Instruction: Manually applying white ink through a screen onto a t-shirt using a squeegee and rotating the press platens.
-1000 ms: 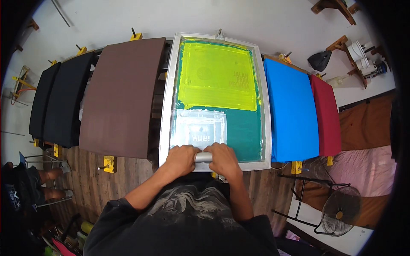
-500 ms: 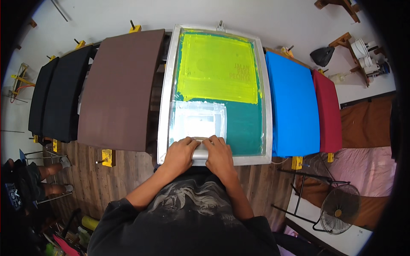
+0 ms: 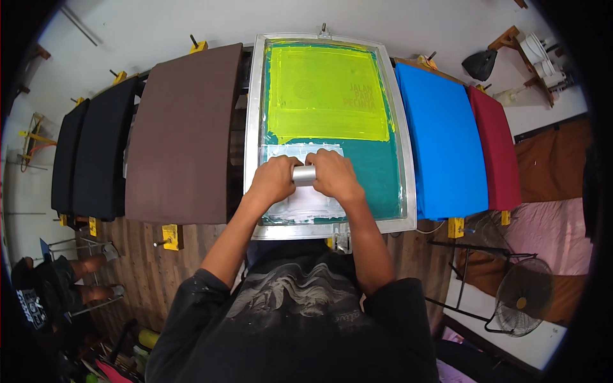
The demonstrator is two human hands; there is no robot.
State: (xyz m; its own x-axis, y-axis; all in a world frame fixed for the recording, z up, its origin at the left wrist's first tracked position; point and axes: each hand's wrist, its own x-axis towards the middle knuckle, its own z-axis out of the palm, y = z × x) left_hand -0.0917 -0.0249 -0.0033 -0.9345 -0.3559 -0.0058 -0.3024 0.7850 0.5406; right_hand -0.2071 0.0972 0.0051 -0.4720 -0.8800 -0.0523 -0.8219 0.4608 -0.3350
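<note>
Both my hands grip one squeegee with a silver metal handle [image 3: 304, 173]; it stands on the lower part of a screen-printing frame [image 3: 287, 232]. My left hand [image 3: 273, 179] closes round its left end. At its right end, the fingers of my right hand [image 3: 336, 173] are wrapped over the bar. Green mesh [image 3: 373, 179] fills the metal frame. A patch of whitish ink [image 3: 306, 205] lies on the mesh around and below the squeegee. Farther up is a bright yellow-green rectangle [image 3: 325, 83] with a faint design. The squeegee's blade is hidden beneath my hands.
Left of the screen are a brown fabric-covered board [image 3: 182, 140] and two black ones [image 3: 99, 153]; right are blue [image 3: 444, 147] and dark red [image 3: 495, 153] boards. Yellow brackets [image 3: 171, 236] jut out below. A fan [image 3: 523, 297] stands at right. Another person's legs [image 3: 92, 271] show at left.
Both hands have pushed the squeegee away from me, up the screen from near its front edge. A metal clamp now shows at the front edge. The whole view has shifted slightly.
</note>
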